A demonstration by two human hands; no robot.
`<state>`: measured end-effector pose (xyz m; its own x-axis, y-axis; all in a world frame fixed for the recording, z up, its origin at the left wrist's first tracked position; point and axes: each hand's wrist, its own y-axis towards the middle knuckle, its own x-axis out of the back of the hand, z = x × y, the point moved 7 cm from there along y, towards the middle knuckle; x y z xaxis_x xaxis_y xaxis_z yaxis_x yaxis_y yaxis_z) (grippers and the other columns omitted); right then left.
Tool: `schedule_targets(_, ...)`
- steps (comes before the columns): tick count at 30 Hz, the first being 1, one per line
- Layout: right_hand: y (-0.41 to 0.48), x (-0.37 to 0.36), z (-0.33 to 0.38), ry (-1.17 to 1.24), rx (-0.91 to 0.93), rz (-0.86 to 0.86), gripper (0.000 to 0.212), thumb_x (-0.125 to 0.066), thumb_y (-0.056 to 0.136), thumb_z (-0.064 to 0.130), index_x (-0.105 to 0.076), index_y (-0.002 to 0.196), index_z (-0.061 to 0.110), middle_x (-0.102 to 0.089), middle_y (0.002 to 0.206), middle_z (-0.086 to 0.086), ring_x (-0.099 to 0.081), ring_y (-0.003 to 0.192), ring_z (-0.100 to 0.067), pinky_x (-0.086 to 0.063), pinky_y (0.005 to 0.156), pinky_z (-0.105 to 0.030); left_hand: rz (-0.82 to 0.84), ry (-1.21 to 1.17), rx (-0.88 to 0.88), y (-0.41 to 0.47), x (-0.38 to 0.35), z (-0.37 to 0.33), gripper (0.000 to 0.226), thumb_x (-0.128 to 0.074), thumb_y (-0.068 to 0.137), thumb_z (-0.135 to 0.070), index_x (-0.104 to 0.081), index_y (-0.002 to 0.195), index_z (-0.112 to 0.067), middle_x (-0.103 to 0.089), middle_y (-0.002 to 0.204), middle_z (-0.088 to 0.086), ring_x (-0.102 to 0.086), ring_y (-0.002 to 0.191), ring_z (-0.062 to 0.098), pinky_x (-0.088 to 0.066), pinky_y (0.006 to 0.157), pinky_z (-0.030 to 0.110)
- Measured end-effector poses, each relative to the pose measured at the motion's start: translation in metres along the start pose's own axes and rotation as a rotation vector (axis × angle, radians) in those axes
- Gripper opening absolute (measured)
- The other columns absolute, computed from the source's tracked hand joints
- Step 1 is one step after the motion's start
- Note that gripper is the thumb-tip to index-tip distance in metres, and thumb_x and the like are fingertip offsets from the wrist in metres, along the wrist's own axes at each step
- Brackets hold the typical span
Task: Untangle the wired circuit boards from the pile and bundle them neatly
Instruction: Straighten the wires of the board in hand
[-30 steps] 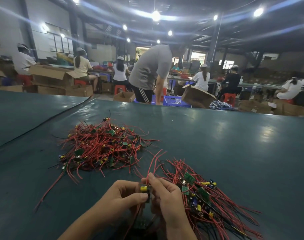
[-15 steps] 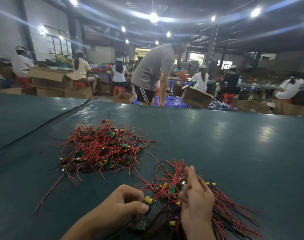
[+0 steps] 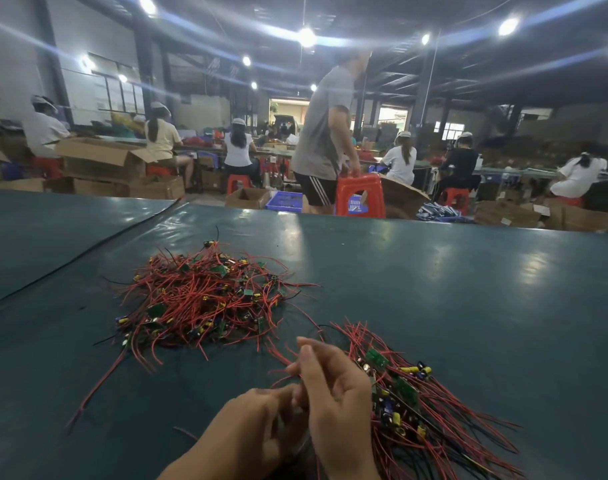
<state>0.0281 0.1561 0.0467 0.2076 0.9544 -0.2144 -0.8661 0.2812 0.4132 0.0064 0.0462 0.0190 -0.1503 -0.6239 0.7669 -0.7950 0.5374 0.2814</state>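
Past the shiny teal table (image 3: 469,289), a person in grey (image 3: 316,133) holds a red plastic stool (image 3: 359,195). The tangled pile (image 3: 205,299) of thin red wires and little green boards sits mid-table, apart from the hands. The right hand (image 3: 333,400) pinches wires of the sorted bunch (image 3: 434,420) (fanned out beside it). The left hand (image 3: 257,434) curls against it; I cannot tell what it holds.

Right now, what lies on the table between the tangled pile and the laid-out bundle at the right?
In the head view, only bare green table between tangled pile and bundle, crossed by a few stray red wires.
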Motion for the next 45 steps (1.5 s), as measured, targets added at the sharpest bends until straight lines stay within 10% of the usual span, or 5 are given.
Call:
schedule_targets(7, -0.004, -0.013, -0.019, -0.180, -0.124, 0.195, 0.009, -0.064, 0.093, 0.026, -0.073, 0.096, 0.025, -0.074, 0.087, 0.000, -0.070, 0.081, -0.013, -0.054, 0.072, -0.020, -0.343, 0.045, 0.035, -0.002, 0.049, 0.019, 0.013, -0.061, 0.077, -0.037, -0.068, 0.083, -0.028, -0.065, 0.076, -0.016, -0.060, 0.067, 0.003, -0.053, 0.060, 0.034)
schedule_targets(10, -0.008, -0.017, -0.031, -0.257, -0.227, 0.247, 0.008, -0.065, 0.092, 0.033, -0.069, 0.097, 0.029, -0.073, 0.090, 0.001, -0.067, 0.084, -0.007, -0.052, 0.073, -0.016, -0.545, 0.224, 0.108, -0.007, 0.073, 0.048, 0.017, -0.073, 0.080, -0.017, -0.070, 0.095, -0.025, -0.065, 0.098, -0.015, -0.061, 0.091, 0.007, -0.054, 0.078, 0.034)
schedule_targets(15, -0.010, -0.015, -0.038, -0.411, -0.238, 0.254, 0.021, -0.063, 0.092, 0.039, -0.066, 0.109, 0.028, -0.069, 0.096, 0.008, -0.062, 0.089, 0.005, -0.049, 0.078, -0.012, -0.290, 0.481, 0.624, -0.017, 0.081, 0.133, 0.060, -0.054, 0.091, -0.046, -0.035, 0.146, -0.033, -0.019, 0.160, 0.000, -0.023, 0.143, 0.025, -0.024, 0.114, 0.048)
schedule_targets(39, -0.007, -0.011, -0.044, -0.537, -0.162, 0.240, 0.011, -0.061, 0.093, 0.038, -0.068, 0.099, 0.033, -0.069, 0.085, 0.014, -0.062, 0.089, 0.005, -0.053, 0.079, -0.020, -0.257, 0.492, 0.748, -0.020, 0.082, 0.181, 0.061, -0.040, 0.094, -0.055, -0.021, 0.150, -0.039, -0.028, 0.148, -0.003, -0.024, 0.134, 0.026, -0.022, 0.107, 0.047)
schedule_targets(45, -0.007, -0.011, -0.042, -0.547, -0.143, 0.241, 0.006, -0.061, 0.093, 0.037, -0.066, 0.096, 0.037, -0.069, 0.085, 0.016, -0.062, 0.089, 0.005, -0.053, 0.077, -0.020, -0.278, 0.500, 0.680, -0.014, 0.083, 0.172, 0.045, -0.042, 0.096, -0.050, -0.041, 0.139, -0.040, -0.036, 0.152, -0.011, -0.032, 0.137, 0.017, -0.018, 0.107, 0.043)
